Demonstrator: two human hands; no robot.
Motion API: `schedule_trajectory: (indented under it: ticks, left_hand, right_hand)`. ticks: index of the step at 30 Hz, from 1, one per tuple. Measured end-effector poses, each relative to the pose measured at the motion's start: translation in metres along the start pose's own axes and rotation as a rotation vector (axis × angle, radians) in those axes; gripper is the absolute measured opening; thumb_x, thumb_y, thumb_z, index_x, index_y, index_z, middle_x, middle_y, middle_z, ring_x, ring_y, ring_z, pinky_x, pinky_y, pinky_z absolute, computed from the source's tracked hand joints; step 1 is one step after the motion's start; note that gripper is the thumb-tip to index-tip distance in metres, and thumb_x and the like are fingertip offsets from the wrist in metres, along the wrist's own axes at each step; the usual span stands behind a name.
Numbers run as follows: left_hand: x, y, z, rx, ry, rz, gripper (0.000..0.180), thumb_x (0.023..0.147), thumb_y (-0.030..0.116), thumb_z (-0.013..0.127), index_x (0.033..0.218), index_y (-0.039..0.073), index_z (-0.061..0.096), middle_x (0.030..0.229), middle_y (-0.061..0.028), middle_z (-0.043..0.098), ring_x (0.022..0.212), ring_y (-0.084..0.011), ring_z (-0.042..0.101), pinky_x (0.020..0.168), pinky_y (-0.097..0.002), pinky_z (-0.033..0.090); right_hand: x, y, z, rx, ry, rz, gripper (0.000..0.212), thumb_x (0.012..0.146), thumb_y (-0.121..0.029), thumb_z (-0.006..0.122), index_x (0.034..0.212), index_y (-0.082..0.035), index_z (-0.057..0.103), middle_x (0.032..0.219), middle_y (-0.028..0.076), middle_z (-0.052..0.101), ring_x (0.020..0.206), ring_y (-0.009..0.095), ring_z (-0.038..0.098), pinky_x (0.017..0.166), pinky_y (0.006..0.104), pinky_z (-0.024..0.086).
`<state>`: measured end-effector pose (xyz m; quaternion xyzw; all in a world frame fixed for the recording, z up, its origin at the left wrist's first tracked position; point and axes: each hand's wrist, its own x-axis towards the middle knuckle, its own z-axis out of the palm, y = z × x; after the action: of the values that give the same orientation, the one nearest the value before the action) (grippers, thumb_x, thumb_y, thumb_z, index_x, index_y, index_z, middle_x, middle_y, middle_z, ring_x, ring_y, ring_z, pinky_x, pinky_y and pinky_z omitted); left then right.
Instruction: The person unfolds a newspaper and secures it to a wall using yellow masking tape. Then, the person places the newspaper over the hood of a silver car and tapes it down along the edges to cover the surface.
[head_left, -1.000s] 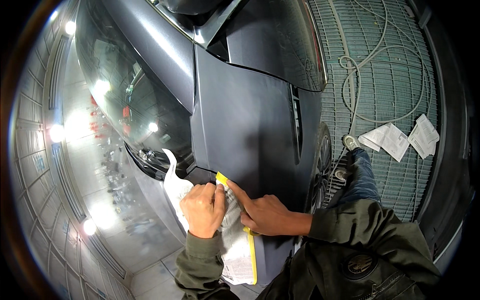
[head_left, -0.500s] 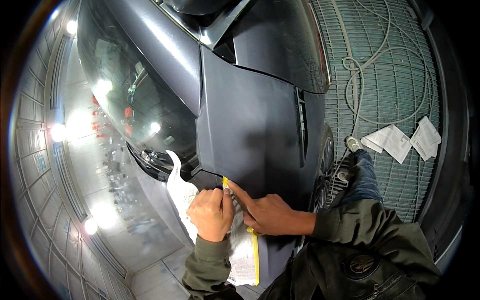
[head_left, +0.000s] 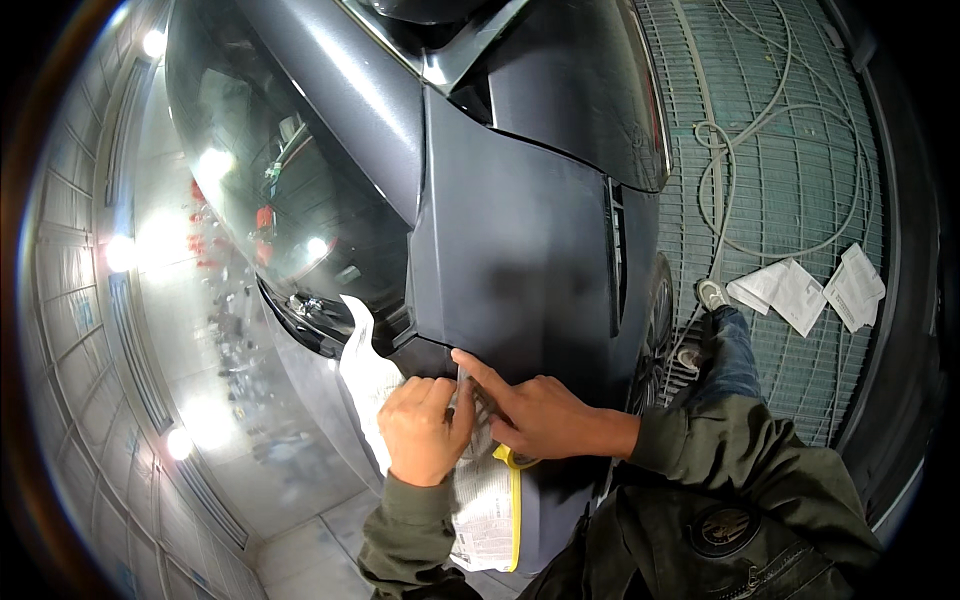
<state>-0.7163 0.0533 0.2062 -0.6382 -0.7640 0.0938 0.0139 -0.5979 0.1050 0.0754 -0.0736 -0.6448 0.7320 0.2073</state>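
My left hand [head_left: 425,425] is closed in a fist, thumb against the fingers, on a sheet of newspaper [head_left: 482,525] lying over the car's front end. One end of the sheet curls up past the knuckles. Yellow masking tape [head_left: 516,530] runs along its right edge. My right hand [head_left: 555,415] reaches in from the right with its index finger stretched out, the tip touching the panel seam beside the left thumb. Its other fingers are curled over a roll of yellow tape [head_left: 508,456], mostly hidden beneath them. Beyond lies the dark grey fender [head_left: 500,240].
The windshield [head_left: 300,180] is on the left, the side mirror at the top. A front wheel [head_left: 655,330] stands right of the fender. A looped hose [head_left: 720,190] and loose newspaper sheets [head_left: 790,295] lie on the floor grating [head_left: 800,180], near my shoe [head_left: 712,293].
The car has shifted slightly rightward in view. My right fingertip has slid a little up to the seam, and the yellow tape seen under it before no longer shows.
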Motion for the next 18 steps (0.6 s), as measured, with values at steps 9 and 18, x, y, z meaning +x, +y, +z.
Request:
schedule_trajectory:
  ticks: [9, 18]
  left_hand:
    - [0.022, -0.039, -0.068, -0.163, -0.349, 0.219, 0.027, 0.063, 0.017, 0.086, 0.083, 0.006, 0.071, 0.075, -0.0091, 0.064, 0.078, -0.0304, 0.061, 0.077, -0.0396, 0.046]
    - [0.033, -0.027, -0.092, -0.245, -0.347, 0.359, 0.013, 0.078, 0.016, 0.075, 0.078, 0.004, 0.069, 0.075, -0.0093, 0.066, 0.075, -0.0303, 0.063, 0.074, -0.041, 0.047]
  right_hand:
    - [-0.031, -0.002, -0.01, 0.244, -0.167, 0.193, 0.087, 0.091, -0.012, 0.055, 0.159, -0.011, -0.001, 0.063, 0.015, 0.061, 0.052, 0.026, 0.058, 0.06, 0.035, 0.047]
    - [-0.087, 0.024, -0.012, 0.49, -0.006, 0.273, 0.036, 0.099, -0.021, 0.061, 0.13, -0.002, 0.062, 0.082, 0.001, 0.068, 0.059, 0.008, 0.053, 0.057, 0.0278, 0.046]
